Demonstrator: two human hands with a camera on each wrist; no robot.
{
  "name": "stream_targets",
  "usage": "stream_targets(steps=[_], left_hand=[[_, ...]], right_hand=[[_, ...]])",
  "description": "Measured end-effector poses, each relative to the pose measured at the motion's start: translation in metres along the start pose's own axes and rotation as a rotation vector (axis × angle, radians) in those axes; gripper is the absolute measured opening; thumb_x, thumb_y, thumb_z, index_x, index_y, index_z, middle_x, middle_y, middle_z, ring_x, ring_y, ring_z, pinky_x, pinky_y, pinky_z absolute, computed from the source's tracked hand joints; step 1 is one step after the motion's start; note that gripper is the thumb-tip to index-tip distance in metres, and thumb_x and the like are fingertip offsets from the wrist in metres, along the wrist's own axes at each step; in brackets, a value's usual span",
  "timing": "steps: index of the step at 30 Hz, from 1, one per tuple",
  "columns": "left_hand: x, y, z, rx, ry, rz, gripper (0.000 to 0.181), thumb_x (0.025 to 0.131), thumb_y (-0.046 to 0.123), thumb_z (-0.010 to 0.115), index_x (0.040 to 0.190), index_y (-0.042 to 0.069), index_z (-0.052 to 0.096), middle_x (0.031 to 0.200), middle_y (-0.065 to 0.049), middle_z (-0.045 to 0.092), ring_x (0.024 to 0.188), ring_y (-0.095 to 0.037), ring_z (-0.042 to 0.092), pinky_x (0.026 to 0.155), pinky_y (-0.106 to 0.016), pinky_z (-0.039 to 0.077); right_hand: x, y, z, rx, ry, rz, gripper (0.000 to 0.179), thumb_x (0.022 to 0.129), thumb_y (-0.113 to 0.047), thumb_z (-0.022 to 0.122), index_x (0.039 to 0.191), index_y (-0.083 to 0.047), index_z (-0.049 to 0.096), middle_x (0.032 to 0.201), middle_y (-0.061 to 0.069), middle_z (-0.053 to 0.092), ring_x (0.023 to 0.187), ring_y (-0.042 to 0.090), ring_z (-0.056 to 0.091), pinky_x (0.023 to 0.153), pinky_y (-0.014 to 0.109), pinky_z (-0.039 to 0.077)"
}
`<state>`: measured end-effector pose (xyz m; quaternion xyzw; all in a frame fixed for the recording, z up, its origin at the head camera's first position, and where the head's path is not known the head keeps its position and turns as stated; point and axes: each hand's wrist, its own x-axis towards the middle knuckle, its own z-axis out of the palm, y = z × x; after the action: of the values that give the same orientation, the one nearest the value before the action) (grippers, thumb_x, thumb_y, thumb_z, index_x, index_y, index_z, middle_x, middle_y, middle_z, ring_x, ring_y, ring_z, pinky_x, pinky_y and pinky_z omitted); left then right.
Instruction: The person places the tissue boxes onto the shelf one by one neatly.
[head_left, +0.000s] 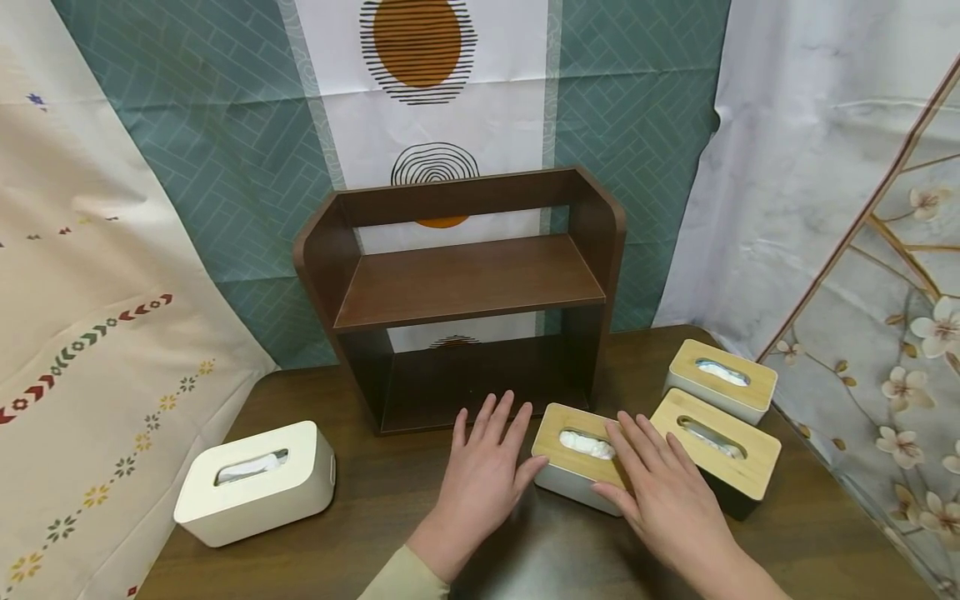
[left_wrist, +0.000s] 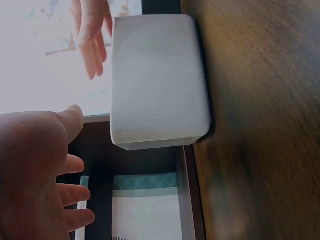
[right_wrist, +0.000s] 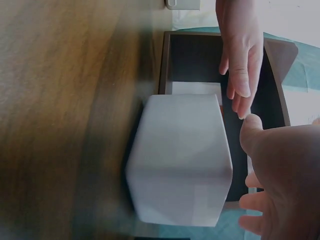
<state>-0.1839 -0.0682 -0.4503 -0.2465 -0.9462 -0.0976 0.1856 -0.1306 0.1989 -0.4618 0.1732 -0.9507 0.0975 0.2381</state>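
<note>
A white tissue box (head_left: 573, 483) with a bamboo lid stands on the table in front of the shelf's right end. My left hand (head_left: 483, 483) is just left of it in the head view, fingers spread and straight. Over the box's right end reaches my right hand (head_left: 663, 483), fingers extended. In the left wrist view the box's white side (left_wrist: 160, 80) shows, with the left hand (left_wrist: 35, 170) apart from it. The right wrist view has the right hand (right_wrist: 287, 175) beside the box (right_wrist: 185, 155). Neither hand grips anything.
A brown two-tier shelf (head_left: 465, 283) stands at the back of the table. An all-white tissue box (head_left: 258, 492) sits at the left. To the right are a black tissue box with bamboo lid (head_left: 742, 458) and another white one (head_left: 720, 379). Printed cloths hang around the table.
</note>
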Motion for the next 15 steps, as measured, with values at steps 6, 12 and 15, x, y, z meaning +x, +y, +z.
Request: stream_targets(steps=[6,12,15], left_hand=[[0.004,0.005,0.006,-0.023,-0.008,0.006,0.071,0.108,0.059,0.064,0.165,0.019,0.054,0.172,-0.012,0.046,0.159,-0.038,0.042,0.122,-0.07,0.035],[0.007,0.009,0.014,-0.071,-0.032,0.01,0.07,0.108,0.058,0.065,0.165,0.018,0.053,0.17,-0.012,0.048,0.157,-0.037,0.044,0.121,-0.069,0.038],[0.009,0.01,0.017,-0.096,-0.071,-0.002,0.072,0.109,0.059,0.063,0.167,0.019,0.051,0.172,-0.011,0.046,0.158,-0.036,0.043,0.121,-0.067,0.038]], right_hand=[[-0.007,0.005,-0.002,0.014,-0.02,0.025,0.083,0.1,-0.055,0.077,0.163,-0.008,0.054,0.167,0.017,0.051,0.155,0.042,0.045,0.117,0.067,0.041],[-0.013,0.008,0.0,0.017,-0.028,0.036,0.084,0.098,-0.052,0.081,0.163,-0.006,0.053,0.166,0.019,0.052,0.152,0.045,0.048,0.116,0.063,0.044],[-0.015,0.008,0.002,0.021,-0.002,0.032,0.086,0.095,-0.049,0.085,0.162,-0.005,0.055,0.164,0.019,0.053,0.149,0.045,0.051,0.113,0.06,0.049]])
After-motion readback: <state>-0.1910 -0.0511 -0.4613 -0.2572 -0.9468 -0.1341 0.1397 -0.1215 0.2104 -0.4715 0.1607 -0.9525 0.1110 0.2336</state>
